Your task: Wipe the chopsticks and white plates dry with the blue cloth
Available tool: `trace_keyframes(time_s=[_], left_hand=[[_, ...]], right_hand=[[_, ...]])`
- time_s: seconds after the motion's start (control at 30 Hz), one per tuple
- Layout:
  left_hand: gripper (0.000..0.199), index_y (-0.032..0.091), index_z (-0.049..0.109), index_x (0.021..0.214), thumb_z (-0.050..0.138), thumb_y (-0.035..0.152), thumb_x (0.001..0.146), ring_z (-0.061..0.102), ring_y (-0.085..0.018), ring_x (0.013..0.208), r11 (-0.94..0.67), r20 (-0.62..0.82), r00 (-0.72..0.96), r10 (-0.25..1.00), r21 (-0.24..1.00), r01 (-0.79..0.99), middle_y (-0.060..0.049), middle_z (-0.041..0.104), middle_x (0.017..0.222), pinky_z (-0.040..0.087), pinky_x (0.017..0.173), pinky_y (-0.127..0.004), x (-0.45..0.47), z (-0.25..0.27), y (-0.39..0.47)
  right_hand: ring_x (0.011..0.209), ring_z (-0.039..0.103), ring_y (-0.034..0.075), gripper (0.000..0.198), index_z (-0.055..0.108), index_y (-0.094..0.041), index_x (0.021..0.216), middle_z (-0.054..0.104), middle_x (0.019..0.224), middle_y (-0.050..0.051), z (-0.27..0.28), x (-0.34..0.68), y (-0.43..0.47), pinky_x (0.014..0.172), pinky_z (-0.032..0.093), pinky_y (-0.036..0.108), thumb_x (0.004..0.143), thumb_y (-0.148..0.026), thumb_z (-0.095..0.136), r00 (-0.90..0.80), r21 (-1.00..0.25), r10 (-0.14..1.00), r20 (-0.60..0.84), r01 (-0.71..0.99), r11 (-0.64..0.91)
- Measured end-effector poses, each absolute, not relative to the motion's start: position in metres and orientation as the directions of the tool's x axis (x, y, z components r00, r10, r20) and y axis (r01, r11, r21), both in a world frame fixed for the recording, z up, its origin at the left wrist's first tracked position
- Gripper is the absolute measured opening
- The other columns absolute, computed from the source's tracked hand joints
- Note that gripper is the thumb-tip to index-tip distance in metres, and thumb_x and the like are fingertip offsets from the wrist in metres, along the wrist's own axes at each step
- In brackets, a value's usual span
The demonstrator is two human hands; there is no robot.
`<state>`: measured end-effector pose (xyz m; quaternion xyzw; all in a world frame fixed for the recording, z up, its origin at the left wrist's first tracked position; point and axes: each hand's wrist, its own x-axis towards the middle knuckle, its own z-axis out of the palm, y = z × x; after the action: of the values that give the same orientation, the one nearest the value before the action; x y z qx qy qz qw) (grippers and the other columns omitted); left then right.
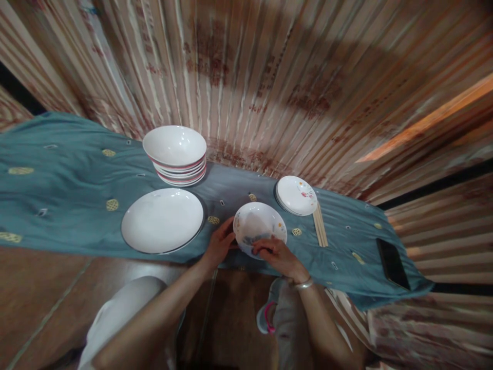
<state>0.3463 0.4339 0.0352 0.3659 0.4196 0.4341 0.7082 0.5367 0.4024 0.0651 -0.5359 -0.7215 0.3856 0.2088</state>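
Observation:
A white bowl (258,213) with small floral marks inside stands near the front edge of the cloth-covered table. My left hand (221,240) grips its left rim, thumb and fingers at the side. Inside the bowl, the fingers of my right hand (278,256) are closed on a greyish-blue cloth (249,239), pressed against the inner wall; part of the cloth is hidden by the hand. To the left lies a large white oval plate (162,220). Behind that plate rises a stack of white bowls (175,146) with red-banded rims.
Small floral plates (295,195) are stacked at the back right, with wooden chopsticks (320,226) beside them. A dark phone (393,263) lies near the right end of the green tablecloth (77,190). A pleated curtain (246,77) hangs right behind the table.

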Motion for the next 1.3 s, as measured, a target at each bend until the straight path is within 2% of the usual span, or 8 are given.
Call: trace_keyframes(time_s=[0.1,0.2,0.47,0.7,0.83,1.0,1.3], left_hand=[[0.054,0.022,0.056,0.124,0.062,0.024,0.07,0.059,-0.027,0.105,0.352,-0.267,0.278,0.923,0.876,-0.329,-0.007,0.058,0.13,0.057,0.07,-0.034,0.346,0.034,0.434],[0.054,0.023,0.057,0.124,0.064,0.026,0.07,0.059,-0.027,0.105,0.339,-0.251,0.277,0.928,0.877,-0.341,-0.007,0.057,0.131,0.057,0.072,-0.036,0.346,0.032,0.434],[0.054,0.023,0.058,0.124,0.065,0.027,0.07,0.059,-0.027,0.106,0.332,-0.248,0.266,0.932,0.879,-0.342,-0.007,0.058,0.13,0.057,0.072,-0.036,0.346,0.029,0.434],[0.055,0.022,0.056,0.125,0.064,0.028,0.071,0.057,-0.029,0.109,0.337,-0.255,0.267,0.929,0.883,-0.328,-0.008,0.056,0.133,0.057,0.073,-0.037,0.346,0.029,0.434],[0.055,0.021,0.055,0.126,0.063,0.029,0.072,0.057,-0.029,0.11,0.33,-0.244,0.278,0.929,0.887,-0.324,-0.009,0.056,0.132,0.057,0.074,-0.037,0.346,0.029,0.434],[0.056,0.022,0.054,0.127,0.063,0.029,0.073,0.057,-0.028,0.11,0.337,-0.244,0.29,0.925,0.88,-0.335,-0.009,0.055,0.134,0.057,0.076,-0.039,0.346,0.028,0.433],[0.058,0.02,0.055,0.127,0.065,0.03,0.071,0.056,-0.031,0.111,0.317,-0.223,0.282,0.933,0.88,-0.353,-0.011,0.054,0.134,0.057,0.077,-0.042,0.347,0.027,0.433]], right_hand=[[0.08,0.066,0.018,0.026,0.068,-0.021,0.07,0.073,0.081,0.0,0.065,0.542,0.401,0.085,0.047,0.034,0.077,-0.011,0.045,-0.306,-0.73,0.943,-0.129,0.673,0.118],[0.071,0.063,0.016,0.025,0.065,-0.02,0.066,0.07,0.075,0.001,0.065,0.547,0.4,0.068,0.047,0.028,0.08,-0.012,0.045,-0.277,-0.636,0.953,-0.122,0.759,0.139],[0.069,0.058,0.017,0.024,0.054,-0.021,0.064,0.059,0.067,0.002,0.057,0.554,0.401,0.066,0.045,0.028,0.081,-0.011,0.041,-0.192,-0.403,0.981,0.036,0.895,0.19],[0.083,0.059,0.021,0.022,0.056,-0.02,0.074,0.062,0.079,0.007,0.046,0.556,0.406,0.079,0.049,0.035,0.083,-0.011,0.038,-0.165,-0.343,0.974,0.153,0.916,0.209],[0.101,0.059,0.024,0.026,0.062,-0.016,0.089,0.065,0.1,0.013,0.036,0.558,0.411,0.091,0.048,0.043,0.084,-0.011,0.037,-0.135,-0.369,0.967,0.215,0.906,0.209],[0.117,0.054,0.028,0.033,0.062,-0.014,0.109,0.06,0.121,0.016,0.021,0.561,0.418,0.101,0.043,0.052,0.086,-0.015,0.039,-0.104,-0.441,0.967,0.232,0.875,0.199],[0.123,0.051,0.026,0.039,0.059,-0.01,0.119,0.055,0.13,0.019,0.015,0.554,0.428,0.106,0.04,0.048,0.088,-0.015,0.036,-0.104,-0.416,0.968,0.227,0.888,0.193]])
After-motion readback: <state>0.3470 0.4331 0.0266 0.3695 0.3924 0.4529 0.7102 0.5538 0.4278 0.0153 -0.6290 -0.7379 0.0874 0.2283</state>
